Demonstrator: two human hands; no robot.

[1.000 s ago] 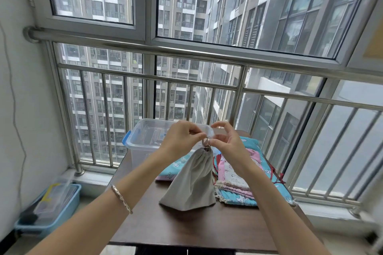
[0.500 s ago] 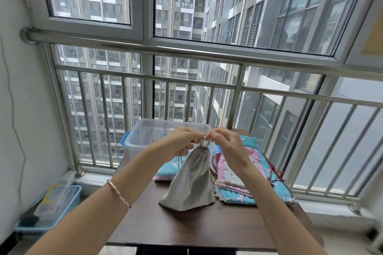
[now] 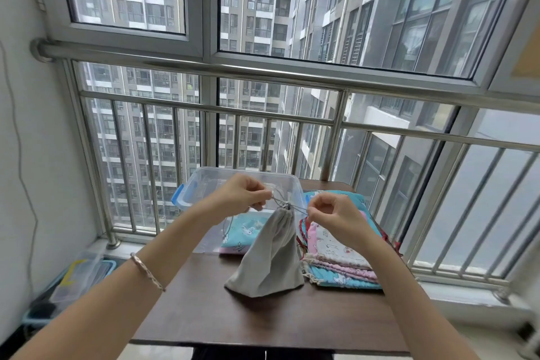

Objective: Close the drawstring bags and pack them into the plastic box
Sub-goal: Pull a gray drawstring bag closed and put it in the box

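A: What have the hands got?

B: The left hand and the right hand each pinch an end of the cord with fingers curled. The strands run taut from both pinches to the neck of the grey bag.

A: And the bag itself?

B: It stands upright on the brown table with its mouth gathered tight, between the hands and just below them.

A: The box?

B: The clear plastic box sits behind the left hand with its lid off. A teal bag shows at its front wall — in it or against it, I cannot tell.

A: Anything else?

B: A stack of patterned bags lies flat just right of the grey one, and there is a bracelet on the left wrist.
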